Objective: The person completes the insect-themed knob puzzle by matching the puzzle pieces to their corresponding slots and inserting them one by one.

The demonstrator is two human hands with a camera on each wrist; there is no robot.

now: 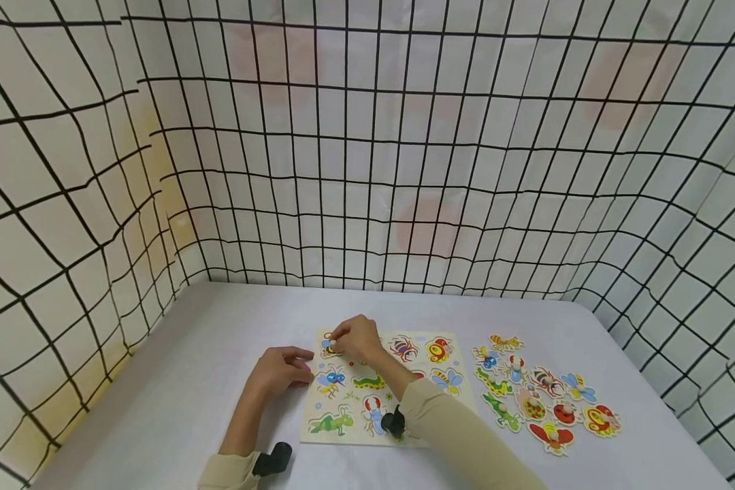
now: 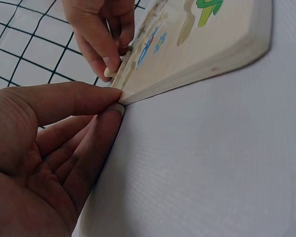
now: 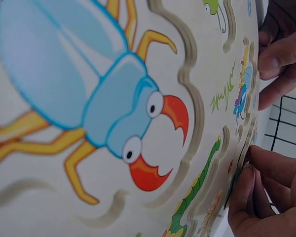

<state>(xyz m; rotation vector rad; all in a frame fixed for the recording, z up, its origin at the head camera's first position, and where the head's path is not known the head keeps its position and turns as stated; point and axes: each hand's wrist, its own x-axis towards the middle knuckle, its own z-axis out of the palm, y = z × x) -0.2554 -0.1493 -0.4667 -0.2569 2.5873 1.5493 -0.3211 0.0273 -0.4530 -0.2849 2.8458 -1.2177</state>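
Observation:
A wooden peg puzzle board (image 1: 309, 434) printed with colourful insects lies on the table. My right hand (image 1: 358, 338) is over the board's far left corner, thumb and fingers pinching a small bee puzzle piece (image 1: 327, 347) at its slot. That piece is mostly covered by the fingers in the right wrist view. Beside the board's left edge is my left hand (image 1: 277, 373), its thumb and index fingertips touching the edge in the left wrist view. Close in the right wrist view is a blue beetle picture (image 3: 108, 94) in its recess.
Right of the board lie several loose insect pieces, among them a spider (image 1: 548, 381), a ladybug (image 1: 566, 413), a green grasshopper (image 1: 502, 412) and a red-winged insect (image 1: 551, 435). White walls with a black grid (image 1: 367, 163) enclose the white table (image 1: 159, 381) at the back and sides.

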